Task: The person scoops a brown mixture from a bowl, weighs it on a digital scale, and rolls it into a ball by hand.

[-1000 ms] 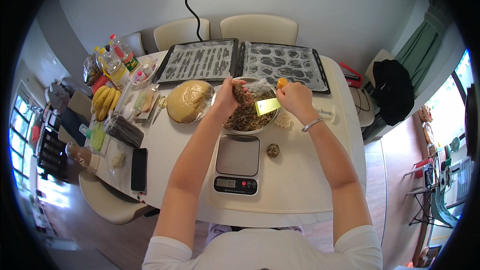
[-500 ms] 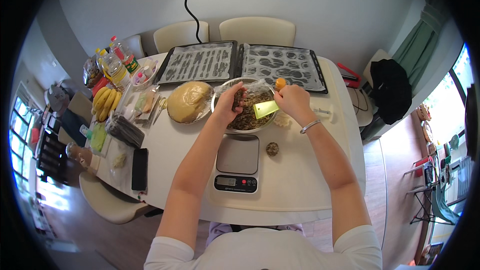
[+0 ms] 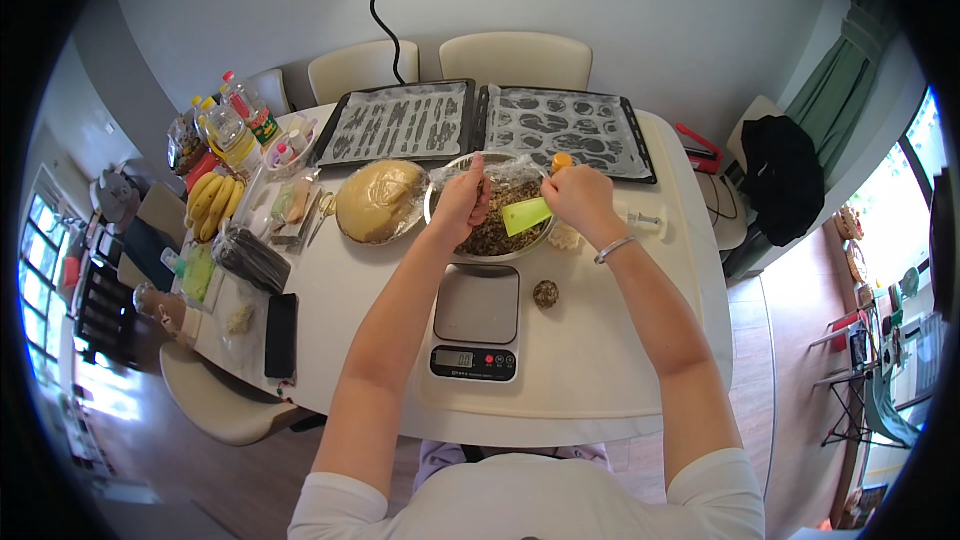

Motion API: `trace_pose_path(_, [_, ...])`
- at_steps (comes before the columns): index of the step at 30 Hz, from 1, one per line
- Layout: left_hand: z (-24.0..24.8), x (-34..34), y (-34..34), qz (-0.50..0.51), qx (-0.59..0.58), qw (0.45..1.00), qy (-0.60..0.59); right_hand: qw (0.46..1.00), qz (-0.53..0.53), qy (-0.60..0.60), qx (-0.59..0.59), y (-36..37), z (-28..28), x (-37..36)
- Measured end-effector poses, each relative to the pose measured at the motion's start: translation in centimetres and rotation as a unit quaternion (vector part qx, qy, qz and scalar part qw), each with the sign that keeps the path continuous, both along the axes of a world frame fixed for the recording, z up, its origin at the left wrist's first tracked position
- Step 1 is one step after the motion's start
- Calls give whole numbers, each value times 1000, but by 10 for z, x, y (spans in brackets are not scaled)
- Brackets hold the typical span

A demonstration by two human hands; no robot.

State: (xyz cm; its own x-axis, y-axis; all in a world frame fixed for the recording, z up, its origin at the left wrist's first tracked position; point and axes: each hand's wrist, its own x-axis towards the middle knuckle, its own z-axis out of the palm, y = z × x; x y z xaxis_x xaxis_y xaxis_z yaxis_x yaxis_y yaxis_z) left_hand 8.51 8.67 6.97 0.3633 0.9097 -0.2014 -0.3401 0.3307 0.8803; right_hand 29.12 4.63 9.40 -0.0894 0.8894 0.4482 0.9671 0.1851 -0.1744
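A round metal bowl (image 3: 431, 202) holds dark, crumbly, chopped filling (image 3: 492, 236), with clear plastic wrap (image 3: 512, 170) at its far rim. Over the bowl's left side, my left hand (image 3: 461, 208) is closed with its thumb up, around a clump of the filling mostly hidden by the fingers. My right hand (image 3: 583, 202), at the bowl's right rim, grips a lime-green scraper (image 3: 525, 215) whose blade is over the filling. An orange rounded piece (image 3: 562, 161) shows just above that hand; whether it belongs to the scraper I cannot tell. One filling ball (image 3: 545, 294) lies on the table.
A kitchen scale (image 3: 477, 305) stands in front of the bowl. Wrapped dough (image 3: 378, 202) sits left of it. Two lined baking trays (image 3: 400, 125) (image 3: 568, 130) lie behind. Bananas (image 3: 213, 204), bottles (image 3: 232, 135) and a phone (image 3: 281, 336) are at left; a white plunger-like tool (image 3: 648, 221) lies right.
My left hand has turned and closed more around the filling, its thumb now raised. My right hand has shifted slightly left with the scraper, whose blade is tilted differently.
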Motion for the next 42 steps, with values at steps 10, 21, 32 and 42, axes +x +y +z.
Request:
trace_pose_path(10, [-15,-8,4,58,22,998,15,998,15,-56,30,10,-14,-7])
trace_pose_path(21, [-5,-22,-6,-16,26,999,17,999,1,-32,7,7,-13,0])
trace_pose_path(32, [-21,-23,-5,64,176,975,117,996,21,-61,56,23,-14,-2])
trace_pose_path(42, [-24,-21,-28,131,417,826,355,979,133,-140,57,53,-14,-20])
